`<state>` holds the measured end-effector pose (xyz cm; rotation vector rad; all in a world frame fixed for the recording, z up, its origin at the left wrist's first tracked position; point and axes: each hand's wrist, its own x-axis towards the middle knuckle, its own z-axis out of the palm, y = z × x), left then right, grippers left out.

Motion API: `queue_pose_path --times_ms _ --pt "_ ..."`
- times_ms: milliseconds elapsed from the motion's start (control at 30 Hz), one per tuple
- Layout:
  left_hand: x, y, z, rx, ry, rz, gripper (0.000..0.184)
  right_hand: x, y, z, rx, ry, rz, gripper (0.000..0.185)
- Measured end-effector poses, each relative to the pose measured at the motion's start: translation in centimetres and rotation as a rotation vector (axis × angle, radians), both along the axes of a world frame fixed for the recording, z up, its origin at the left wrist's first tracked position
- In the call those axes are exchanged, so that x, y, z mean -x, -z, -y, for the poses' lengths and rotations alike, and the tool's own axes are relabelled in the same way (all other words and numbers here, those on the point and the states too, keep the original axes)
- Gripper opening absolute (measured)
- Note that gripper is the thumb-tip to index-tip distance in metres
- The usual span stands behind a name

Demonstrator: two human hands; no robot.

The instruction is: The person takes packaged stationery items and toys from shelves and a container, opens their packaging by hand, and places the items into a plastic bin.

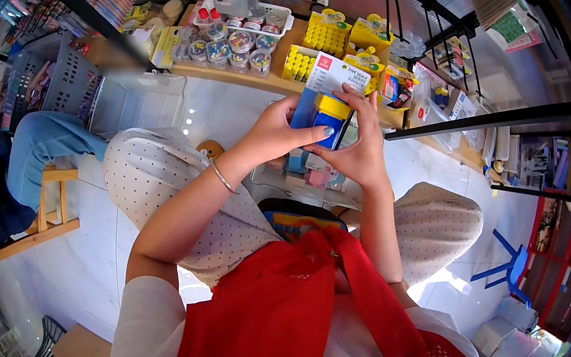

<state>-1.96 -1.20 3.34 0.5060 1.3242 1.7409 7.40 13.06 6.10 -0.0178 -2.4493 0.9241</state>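
Observation:
Both hands are at a blue container with a yellow lid [331, 116], held over my lap near the shelf edge. Behind it stands a white-and-blue printed card [342, 73]; whether the two are joined I cannot tell. My left hand [285, 131] grips from the left, its thumb lying across the front of the blue part and its other fingers partly hidden behind the card. On the other side, my right hand [360, 140] wraps the container, with fingertips near the card's upper right edge.
A low wooden shelf [228, 78] carries lidded tubs of coloured pieces [241, 41] and yellow boxes [327, 32]. Below my hands is a clear bin [315, 178]. To the left are a seated person [41, 151] and a grey basket [52, 76]. A blue stool [509, 265] stands right.

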Motion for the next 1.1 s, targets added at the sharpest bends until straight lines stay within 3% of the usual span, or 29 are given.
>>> queue_pose_path --times_ms 400,500,1100 --pt "0.0 -0.2 -0.1 -0.05 -0.011 -0.004 0.051 0.3 -0.2 1.0 0.061 0.007 -0.02 0.072" --pt "0.1 -1.1 0.1 -0.018 -0.017 -0.056 0.052 0.4 1.2 0.8 0.138 -0.034 -0.138 0.07" --pt "0.1 -2.0 0.5 0.004 -0.017 -0.129 0.056 0.4 1.2 1.2 0.1 0.008 -0.155 0.069"
